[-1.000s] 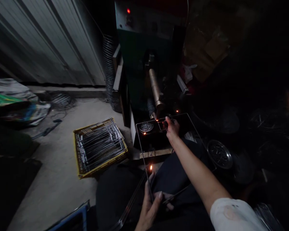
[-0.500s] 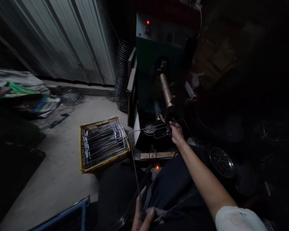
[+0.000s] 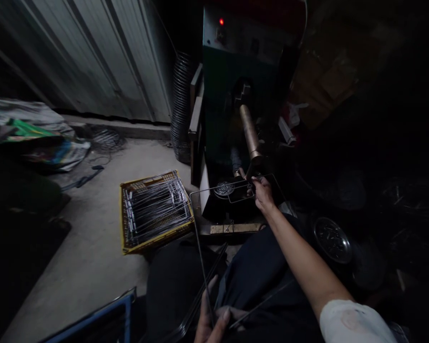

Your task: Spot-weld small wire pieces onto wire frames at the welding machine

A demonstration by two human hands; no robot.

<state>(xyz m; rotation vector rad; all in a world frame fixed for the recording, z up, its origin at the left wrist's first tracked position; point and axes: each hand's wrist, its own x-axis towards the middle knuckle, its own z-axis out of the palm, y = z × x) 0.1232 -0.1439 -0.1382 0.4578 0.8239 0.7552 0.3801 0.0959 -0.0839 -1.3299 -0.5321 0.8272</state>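
My right hand (image 3: pixel 262 193) pinches the far side of a bent wire frame (image 3: pixel 199 238), close to the electrode tips of a spot welding machine (image 3: pixel 250 133). Down at the bottom, my left hand (image 3: pixel 212 317) has its fingers closed around the near end of the same frame. A smaller wire loop hangs along the frame's far side, by the electrodes. Several more dark wires (image 3: pixel 191 309) lie over my lap beside the left hand. Below the lower electrode, a round dish (image 3: pixel 224 189) holds small metal pieces. Darkness hides the exact contact at the electrodes.
A yellow crate (image 3: pixel 157 245) full of wire frames stands on the floor to the left. A blue-edged crate (image 3: pixel 125 309) is at the lower left. Another dish (image 3: pixel 332 240) of small pieces sits right of my knee. A coiled hose (image 3: pixel 181 107) stands beside the machine.
The view has shifted slightly. My right hand and the frame's far side stay beside the electrodes, with little movement. The small orange glow under the wooden strip no longer shows.
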